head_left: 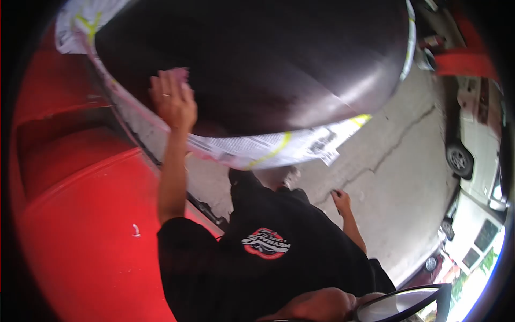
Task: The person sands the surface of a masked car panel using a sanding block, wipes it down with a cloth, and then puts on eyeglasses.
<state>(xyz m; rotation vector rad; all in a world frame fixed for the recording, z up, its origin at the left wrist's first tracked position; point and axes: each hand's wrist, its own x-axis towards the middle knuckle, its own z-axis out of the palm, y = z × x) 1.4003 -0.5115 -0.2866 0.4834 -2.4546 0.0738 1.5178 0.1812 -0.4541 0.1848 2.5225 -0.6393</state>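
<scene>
My left hand (174, 104) presses on a dark, smooth car panel (257, 59), near its lower left edge. Under its fingers is a thin pinkish piece (183, 75); whether it is a cloth or a sanding sheet I cannot tell. Printed masking paper (230, 150) with yellow tape borders the panel. Low at my right side hangs my right hand (341, 200), apart from the panel. Its fingers are curled, with something small and dark at them that I cannot make out.
A red car body (91, 231) stands close on my left. Cracked concrete floor (375, 198) lies below and to my right. Farther right is a light-coloured vehicle (480, 155). A red part (466, 64) shows at the upper right.
</scene>
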